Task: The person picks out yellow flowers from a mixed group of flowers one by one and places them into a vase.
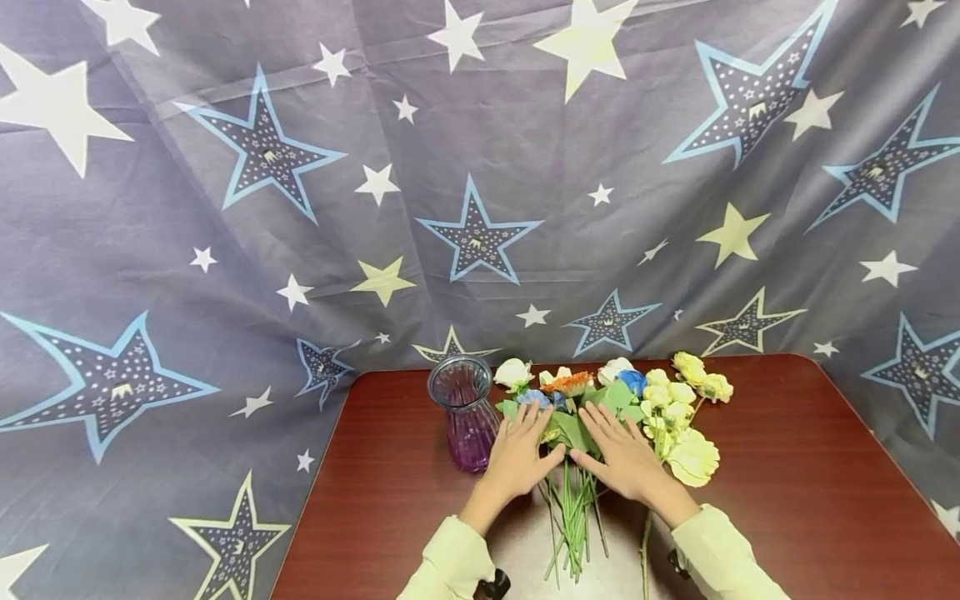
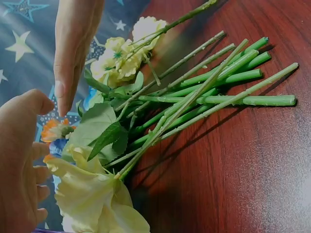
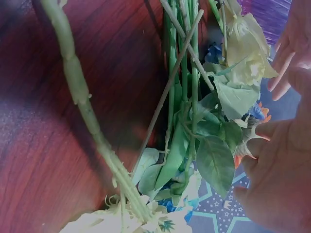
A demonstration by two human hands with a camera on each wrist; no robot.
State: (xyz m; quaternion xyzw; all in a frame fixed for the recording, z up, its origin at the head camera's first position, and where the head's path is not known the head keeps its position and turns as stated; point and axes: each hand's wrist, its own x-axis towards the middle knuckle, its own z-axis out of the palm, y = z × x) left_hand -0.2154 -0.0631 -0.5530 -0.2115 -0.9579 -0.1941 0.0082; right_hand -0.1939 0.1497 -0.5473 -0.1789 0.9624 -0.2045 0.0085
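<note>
A bunch of artificial flowers [image 1: 567,384] with green stems [image 1: 573,517] lies on the table, blooms toward the back. My left hand [image 1: 517,454] is spread over the left side of the bunch, fingers straight. Opposite it, my right hand [image 1: 618,454] spreads over the right side, thumbs close together. Neither hand grips anything; whether the fingers touch the leaves [image 2: 95,128] I cannot tell. Beside my right hand lie yellow flowers [image 1: 692,458] with a thick stem [image 3: 80,92]. A glass vase [image 1: 468,417], purple toward its base, stands just left of my left hand.
The reddish-brown wooden table [image 1: 795,483] carries everything. Behind it hangs a grey cloth [image 1: 555,158] printed with stars, meeting the table's back edge. Dark wrist straps show below both sleeves [image 1: 457,554].
</note>
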